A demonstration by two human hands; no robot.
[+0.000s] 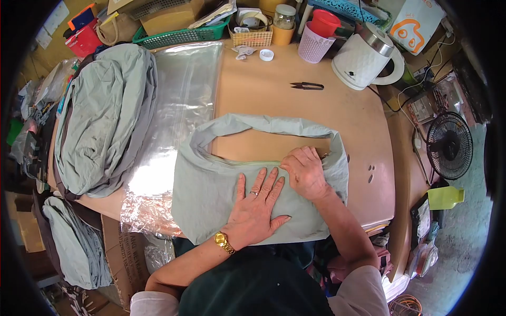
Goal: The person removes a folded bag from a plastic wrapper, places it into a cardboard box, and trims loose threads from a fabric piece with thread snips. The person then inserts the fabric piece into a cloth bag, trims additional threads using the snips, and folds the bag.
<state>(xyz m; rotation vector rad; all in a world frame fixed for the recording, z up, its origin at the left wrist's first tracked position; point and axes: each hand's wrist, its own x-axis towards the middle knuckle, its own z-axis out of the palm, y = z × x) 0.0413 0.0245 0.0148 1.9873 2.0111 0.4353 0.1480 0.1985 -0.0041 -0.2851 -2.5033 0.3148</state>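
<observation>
A pale grey-green fabric shoulder bag [205, 203] lies flat on the table in front of me, its wide strap looped away from my body. Along its top edge runs a light green zipper [240, 163]. My left hand [255, 205], with a ring and a gold watch, rests flat on the bag's front, fingers spread just below the zipper. At the zipper's right part, my right hand [304, 174] is closed in a pinch on the zipper edge. Its fingers hide the exact spot they grip.
Clear plastic sleeves [184, 79] lie left of the bag, beside a pile of similar bags [105, 121]. Black thread snips [307, 86] lie beyond the strap. A white kettle [363, 55], a lilac basket [315, 46] and a green tray [182, 37] line the back. A fan [449, 145] stands right.
</observation>
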